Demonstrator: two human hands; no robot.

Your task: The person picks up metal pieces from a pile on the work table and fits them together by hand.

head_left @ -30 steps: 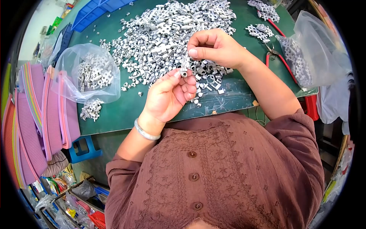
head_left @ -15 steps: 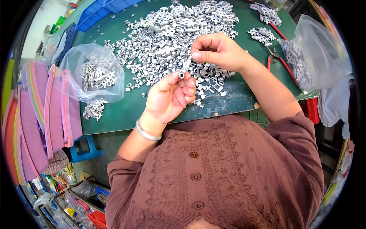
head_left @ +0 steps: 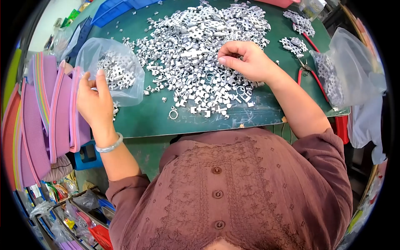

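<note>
My left hand (head_left: 95, 102) is at the left table edge, beside a clear plastic bag (head_left: 135, 93) of silver metal pieces (head_left: 121, 75). Its thumb and fingers are apart, and nothing shows between them. Over the right part of a big heap of small silver metal parts (head_left: 187, 54) is my right hand (head_left: 248, 61). Its fingers are curled with the thumb against them; whatever they hold, if anything, is hidden. A small silver ring piece (head_left: 173, 113) lies apart, near the heap's front edge.
Red-handled pliers (head_left: 310, 71) lie at the right, beside another bag of pieces (head_left: 331, 79). Two clusters of joined pieces (head_left: 293, 46) sit behind them. Blue bins (head_left: 114, 11) stand at the back left. Purple striped straps (head_left: 60, 112) hang at the left.
My left hand has moved left from the heap's front to the bag, and the small silver piece at its fingertips no longer shows there. My right hand stays over the heap, still curled.
</note>
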